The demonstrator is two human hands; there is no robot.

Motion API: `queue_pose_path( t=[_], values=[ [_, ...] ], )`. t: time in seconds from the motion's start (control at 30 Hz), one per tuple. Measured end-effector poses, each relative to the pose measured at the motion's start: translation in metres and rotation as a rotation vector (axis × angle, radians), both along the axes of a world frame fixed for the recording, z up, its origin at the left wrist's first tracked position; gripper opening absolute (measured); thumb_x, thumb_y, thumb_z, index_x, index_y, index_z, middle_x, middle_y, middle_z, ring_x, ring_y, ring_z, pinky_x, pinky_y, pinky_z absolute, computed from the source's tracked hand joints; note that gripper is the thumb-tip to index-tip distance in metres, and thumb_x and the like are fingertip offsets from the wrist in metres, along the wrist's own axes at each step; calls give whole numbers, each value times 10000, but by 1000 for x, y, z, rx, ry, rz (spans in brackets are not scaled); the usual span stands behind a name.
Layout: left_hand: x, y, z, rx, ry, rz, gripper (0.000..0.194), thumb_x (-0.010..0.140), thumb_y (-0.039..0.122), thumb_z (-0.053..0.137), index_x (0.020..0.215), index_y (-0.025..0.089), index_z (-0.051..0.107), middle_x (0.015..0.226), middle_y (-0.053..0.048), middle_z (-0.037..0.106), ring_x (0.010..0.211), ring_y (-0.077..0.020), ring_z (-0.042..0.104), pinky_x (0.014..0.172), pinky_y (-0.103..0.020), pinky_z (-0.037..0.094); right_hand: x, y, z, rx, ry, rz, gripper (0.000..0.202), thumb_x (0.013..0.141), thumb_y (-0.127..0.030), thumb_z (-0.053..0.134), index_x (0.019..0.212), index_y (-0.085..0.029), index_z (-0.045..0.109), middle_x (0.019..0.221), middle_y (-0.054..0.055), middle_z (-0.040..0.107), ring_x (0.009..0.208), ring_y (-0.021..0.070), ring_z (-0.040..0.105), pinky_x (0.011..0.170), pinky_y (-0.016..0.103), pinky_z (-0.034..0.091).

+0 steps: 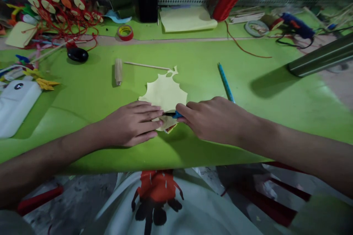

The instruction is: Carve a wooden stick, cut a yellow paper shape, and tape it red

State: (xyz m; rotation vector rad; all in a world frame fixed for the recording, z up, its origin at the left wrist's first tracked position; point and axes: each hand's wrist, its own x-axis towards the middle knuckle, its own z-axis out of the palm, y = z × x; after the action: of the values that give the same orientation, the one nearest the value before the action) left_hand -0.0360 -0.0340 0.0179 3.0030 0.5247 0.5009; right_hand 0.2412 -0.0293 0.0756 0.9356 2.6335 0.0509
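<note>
A pale yellow paper cutout with a scalloped edge lies on the green table. My left hand rests flat on its lower left part, fingers stretched out. Closed in my right hand is a blue-handled tool with a narrow dark blade, low over the paper. The blade points left and touches or nearly touches my left fingertips; whether it is a knife or scissors I cannot tell. A small printed yellow and red piece peeks out beneath the paper's lower edge.
Around the paper lie a thin wooden stick, a short wooden block and a blue pencil. Farther back are red tape, a red thread spool and a blue glue gun. A metal cylinder juts in from the right.
</note>
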Motion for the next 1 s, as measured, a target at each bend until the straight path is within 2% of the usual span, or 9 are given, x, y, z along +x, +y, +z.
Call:
queue_pose_path(
  t=[0.23, 0.37, 0.53, 0.63, 0.77, 1.0],
  values=[
    [2, -5, 4, 51, 47, 44, 241, 1053, 312, 636, 1212, 184, 764, 1378, -101, 760, 1341, -301, 691, 1181, -466, 532, -1, -9, -1, -31, -15, -73, 192, 1089, -245, 446, 1155, -158, 603, 828, 80, 756, 562, 188, 626, 537, 336, 109],
    [3, -8, 5, 58, 49, 64, 240, 1037, 300, 661, 1220, 185, 766, 1401, -94, 750, 1364, -321, 674, 1181, -477, 518, -6, -14, 4, -45, -46, -105, 192, 1079, -224, 448, 1158, -155, 610, 820, 84, 757, 574, 201, 647, 508, 333, 130],
    [4, -10, 5, 27, 49, 80, 267, 1012, 283, 700, 1254, 186, 759, 1423, -102, 736, 1412, -309, 638, 1221, -462, 483, -11, -20, 8, -57, -91, -171, 214, 1101, -270, 437, 1145, -156, 613, 791, 87, 750, 597, 221, 681, 482, 330, 125],
    [3, -11, 4, 27, 42, 89, 280, 1003, 285, 711, 1262, 186, 756, 1424, -100, 736, 1419, -313, 632, 1225, -467, 480, -10, -26, 5, -40, -79, -203, 259, 1124, -301, 389, 1129, -164, 609, 779, 81, 741, 609, 231, 701, 476, 336, 124],
    [3, -11, 3, 62, 50, 99, 259, 1023, 303, 685, 1249, 193, 751, 1430, -84, 734, 1410, -323, 639, 1206, -473, 493, -10, -33, 0, -28, -52, -229, 223, 1106, -260, 401, 1108, -174, 606, 787, 69, 730, 609, 244, 707, 476, 337, 116],
    [5, -17, 6, 71, 70, 118, 239, 1010, 265, 690, 1226, 190, 758, 1412, -98, 742, 1394, -357, 648, 1151, -512, 526, -10, -46, -4, 9, 2, -254, 178, 1035, -167, 452, 1044, -168, 629, 684, 52, 655, 505, 195, 592, 473, 336, 88]
  ],
)
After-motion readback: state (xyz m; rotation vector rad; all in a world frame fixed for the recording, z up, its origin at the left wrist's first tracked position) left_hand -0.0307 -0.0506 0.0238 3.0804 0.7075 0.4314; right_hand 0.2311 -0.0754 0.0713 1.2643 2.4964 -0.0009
